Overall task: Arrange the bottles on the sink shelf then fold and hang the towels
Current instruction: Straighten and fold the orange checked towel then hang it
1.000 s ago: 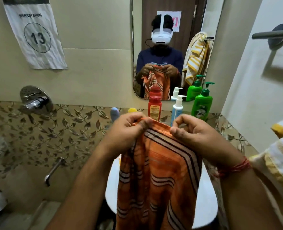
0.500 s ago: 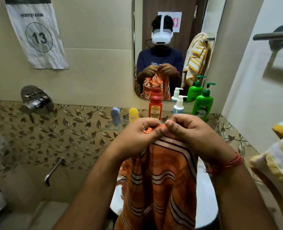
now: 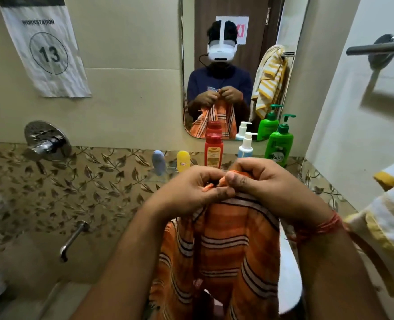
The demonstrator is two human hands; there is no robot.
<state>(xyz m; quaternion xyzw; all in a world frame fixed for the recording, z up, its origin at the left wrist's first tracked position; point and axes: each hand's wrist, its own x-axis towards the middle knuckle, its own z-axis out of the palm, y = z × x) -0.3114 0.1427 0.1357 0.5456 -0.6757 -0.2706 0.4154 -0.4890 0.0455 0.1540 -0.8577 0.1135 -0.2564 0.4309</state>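
Currently folding: left hand (image 3: 191, 192) and right hand (image 3: 267, 188) fingers pinch orange towel (image 3: 226, 245) corners together, centre frame; next, halve again.

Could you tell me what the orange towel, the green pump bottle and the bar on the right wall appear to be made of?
Orange towel: woven cloth, matte, judging by its soft folds and drape. Green pump bottle: glossy plastic, probably, with highlights on its moulded body. Wall bar: seemingly metal, grey with a dull sheen; blur leaves the finish uncertain.
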